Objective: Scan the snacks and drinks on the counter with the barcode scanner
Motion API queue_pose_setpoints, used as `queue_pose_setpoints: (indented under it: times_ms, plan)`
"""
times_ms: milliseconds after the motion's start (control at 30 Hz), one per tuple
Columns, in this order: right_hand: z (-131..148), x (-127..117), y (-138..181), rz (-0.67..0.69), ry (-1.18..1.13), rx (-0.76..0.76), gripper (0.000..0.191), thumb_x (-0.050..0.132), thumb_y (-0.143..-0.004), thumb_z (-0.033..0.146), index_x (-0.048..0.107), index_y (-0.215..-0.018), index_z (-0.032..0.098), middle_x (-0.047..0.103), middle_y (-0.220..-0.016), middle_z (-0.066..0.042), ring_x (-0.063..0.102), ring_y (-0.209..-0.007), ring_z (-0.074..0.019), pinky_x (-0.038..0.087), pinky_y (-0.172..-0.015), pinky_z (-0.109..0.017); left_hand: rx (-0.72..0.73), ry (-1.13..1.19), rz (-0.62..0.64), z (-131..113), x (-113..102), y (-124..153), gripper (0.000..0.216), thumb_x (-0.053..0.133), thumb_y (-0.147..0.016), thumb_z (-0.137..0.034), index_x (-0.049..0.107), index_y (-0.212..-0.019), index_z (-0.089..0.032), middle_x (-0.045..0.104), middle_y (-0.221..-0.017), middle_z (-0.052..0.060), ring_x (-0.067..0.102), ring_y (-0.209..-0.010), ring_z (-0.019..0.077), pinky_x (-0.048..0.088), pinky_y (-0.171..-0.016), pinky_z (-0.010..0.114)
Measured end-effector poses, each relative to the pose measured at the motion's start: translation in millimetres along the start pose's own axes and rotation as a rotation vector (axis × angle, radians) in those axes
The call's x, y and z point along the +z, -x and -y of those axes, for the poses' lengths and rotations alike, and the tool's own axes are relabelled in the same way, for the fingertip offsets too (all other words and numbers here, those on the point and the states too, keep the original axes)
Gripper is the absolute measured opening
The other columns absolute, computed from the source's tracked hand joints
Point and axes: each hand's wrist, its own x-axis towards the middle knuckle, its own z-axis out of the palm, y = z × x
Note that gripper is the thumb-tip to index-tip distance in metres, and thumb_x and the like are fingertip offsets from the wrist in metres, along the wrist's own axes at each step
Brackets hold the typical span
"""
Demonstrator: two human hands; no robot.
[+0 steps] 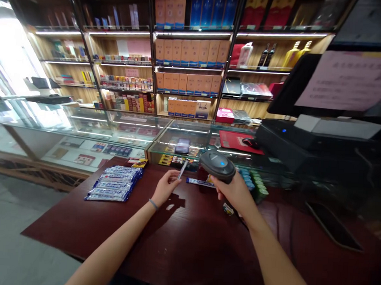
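My right hand [234, 190] is wrapped round the handle of a black barcode scanner [217, 165] with a lit blue light on top. In my left hand [166, 186] a thin pale packet [183, 169] is pinched between thumb and fingers, seen nearly edge-on. Between the hands, on the dark red table [183, 254], lies a blue-and-white long packet [198, 182], its right part running behind the scanner and right hand. To the left is a spread of several similar silver-and-blue packets [114, 184]. A small patterned item [228, 209] lies beneath my right hand.
Glass display counters [120, 127] stand beyond the table. Green-topped containers [260, 185] are right of the scanner. A red mat [237, 141] bears a black mouse [250, 142]. A monitor [294, 84] stands at right; a dark flat tray-like object [334, 226] lies below it.
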Motion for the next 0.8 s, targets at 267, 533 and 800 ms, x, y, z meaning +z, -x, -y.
queue_pose_setpoints:
  times_ms: [267,533,800]
  plan:
    - [14.8,-34.6,0.9,-0.130,-0.126,0.047,0.031,0.077,-0.077,0.039,0.057,-0.098,0.026,0.059,-0.054,0.008,0.051,-0.035,-0.0131,0.041,-0.036,-0.025,0.400,-0.657,0.402,8.3,50.9,-4.8,0.027,0.061,-0.089,-0.013,0.074,-0.109,-0.025,0.074,-0.110,0.009,0.067,-0.105,0.0265,0.051,-0.097,0.041]
    - [18.6,-54.8,3.3,-0.204,-0.218,0.042,0.034,0.079,-0.074,0.040,0.054,-0.092,0.025,0.057,-0.050,0.009,0.050,-0.035,-0.0120,0.043,-0.037,-0.024,0.508,-0.858,0.462,32.2,89.3,-28.4,0.028,0.058,-0.090,-0.010,0.075,-0.108,-0.023,0.074,-0.107,0.011,0.067,-0.102,0.0268,0.051,-0.095,0.041]
    - [28.1,-59.2,7.3,-0.190,-0.269,0.013,0.029,0.077,-0.076,0.041,0.054,-0.081,0.023,0.054,-0.045,0.009,0.048,-0.035,-0.0101,0.042,-0.037,-0.021,0.514,-0.844,0.428,43.3,90.7,-23.7,0.032,0.053,-0.091,-0.009,0.076,-0.110,-0.023,0.074,-0.109,0.011,0.066,-0.103,0.0266,0.052,-0.095,0.042]
